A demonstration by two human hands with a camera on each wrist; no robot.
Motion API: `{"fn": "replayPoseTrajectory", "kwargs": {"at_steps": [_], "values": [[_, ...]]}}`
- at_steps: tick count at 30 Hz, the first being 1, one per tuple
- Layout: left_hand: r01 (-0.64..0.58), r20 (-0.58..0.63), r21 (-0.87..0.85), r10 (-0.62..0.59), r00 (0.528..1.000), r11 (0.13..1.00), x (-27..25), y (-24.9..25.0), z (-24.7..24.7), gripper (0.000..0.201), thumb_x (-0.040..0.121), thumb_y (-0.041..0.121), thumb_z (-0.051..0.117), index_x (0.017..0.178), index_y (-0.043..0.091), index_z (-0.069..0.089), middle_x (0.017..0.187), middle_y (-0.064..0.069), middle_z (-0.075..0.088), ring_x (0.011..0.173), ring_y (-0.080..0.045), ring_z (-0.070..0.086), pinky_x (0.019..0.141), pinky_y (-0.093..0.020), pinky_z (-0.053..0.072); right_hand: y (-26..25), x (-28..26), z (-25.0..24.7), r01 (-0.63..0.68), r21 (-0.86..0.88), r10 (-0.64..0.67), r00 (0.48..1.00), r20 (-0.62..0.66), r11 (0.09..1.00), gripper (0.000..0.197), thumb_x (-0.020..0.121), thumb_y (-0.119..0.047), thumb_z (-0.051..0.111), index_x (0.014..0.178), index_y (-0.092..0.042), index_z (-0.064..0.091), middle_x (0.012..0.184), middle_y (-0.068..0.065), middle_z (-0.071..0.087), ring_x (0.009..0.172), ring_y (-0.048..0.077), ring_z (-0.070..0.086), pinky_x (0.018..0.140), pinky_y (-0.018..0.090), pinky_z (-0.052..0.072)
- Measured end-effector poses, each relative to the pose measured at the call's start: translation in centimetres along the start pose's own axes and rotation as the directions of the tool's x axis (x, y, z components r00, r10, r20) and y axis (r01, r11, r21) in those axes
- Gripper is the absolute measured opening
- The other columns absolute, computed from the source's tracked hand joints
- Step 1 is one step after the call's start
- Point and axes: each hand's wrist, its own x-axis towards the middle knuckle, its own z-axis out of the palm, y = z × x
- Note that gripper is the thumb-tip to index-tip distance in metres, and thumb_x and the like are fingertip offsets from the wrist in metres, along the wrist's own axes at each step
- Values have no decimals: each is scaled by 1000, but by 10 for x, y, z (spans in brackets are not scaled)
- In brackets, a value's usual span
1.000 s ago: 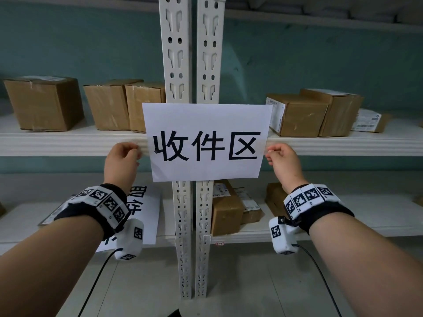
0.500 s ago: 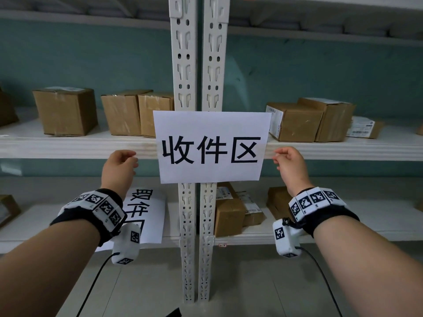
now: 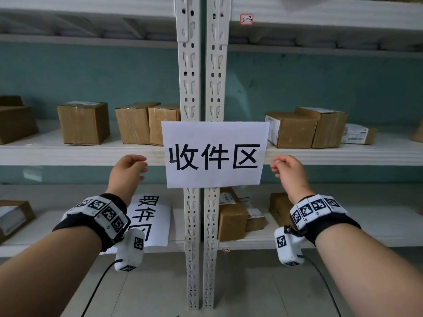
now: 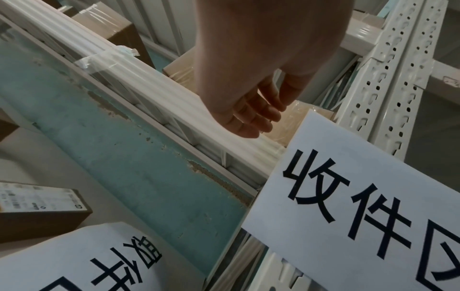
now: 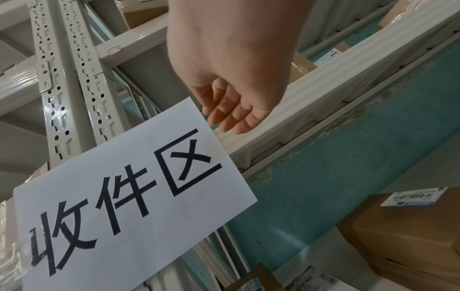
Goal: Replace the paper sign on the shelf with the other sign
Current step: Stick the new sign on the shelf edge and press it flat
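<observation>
1. Two paper signs are before us: the mounted sign (image 3: 215, 154) reading 收件区 hangs flat across the two white uprights (image 3: 201, 88) at the height of the middle shelf edge (image 3: 75, 156), and the other sign (image 3: 150, 219) lies on the lower shelf (image 3: 343, 234), left of the uprights, its characters turned sideways to us.
2. Our left hand (image 3: 127, 172) hangs just left of the mounted sign, not touching it; its fingers (image 4: 251, 118) are loosely curled and hold nothing, as the left wrist view shows.
3. Our right hand (image 3: 289, 172) sits just beside the sign's right edge. In the right wrist view its fingertips (image 5: 231, 120) are relaxed, close to the paper's edge and in front of the shelf beam; we hold nothing, and we cannot tell whether a fingertip grazes the paper.
4. Cardboard boxes stand on the middle shelf: three to the left of the uprights (image 3: 83, 123) and a pair to the right (image 3: 306, 130), with a flat labelled packet (image 3: 357, 136) beyond them.
5. More boxes (image 3: 238, 216) sit on the lower shelf right of the uprights, partly behind the mounted sign's lower edge.
6. A strip of clear tape (image 4: 107, 57) clings to the shelf beam in the left wrist view.
7. A small red-bordered label (image 3: 246, 19) is stuck on the top beam.
</observation>
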Motion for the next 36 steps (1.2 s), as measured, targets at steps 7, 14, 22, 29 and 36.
{"fn": "replayPoseTrajectory", "kwargs": {"at_steps": [7,14,22,29,36], "values": [[36,98,29,-39,994,999,8,-7,27,20,94,5,48,88,18,62,89,-2,64,90,-20,61,87,-38,51,5,11,14,3,-37,0,996,88,999,25,96,-11,39,103,-7,63,86,-2,62,84,14,59,81,29,51],[47,206,18,-49,977,999,14,1,84,22,94,4,44,88,14,62,83,-2,63,76,-16,59,78,-30,50,8,35,20,-18,0,18,988,155,1000,27,97,-12,38,103,-6,64,87,1,64,84,17,61,78,29,52],[38,475,-9,-29,879,999,-7,19,178,20,97,8,46,91,12,65,83,-2,66,76,-15,61,77,-29,52,10,56,10,-45,65,29,973,230,997,28,96,-10,40,102,1,65,87,15,69,82,27,67,78,32,55],[43,597,-4,-32,801,999,-27,29,233,21,98,9,45,97,13,66,93,-3,68,86,-15,64,87,-32,54,23,71,-19,-81,104,63,984,169,991,27,95,-11,41,94,-3,66,82,11,71,83,27,70,81,34,57],[63,604,-11,-44,796,998,-31,28,254,20,96,7,48,95,16,67,97,-7,68,91,-18,63,93,-35,54,39,71,-44,-98,153,93,995,37,983,28,94,-8,37,85,-9,64,82,11,68,78,23,66,74,28,56]]}}
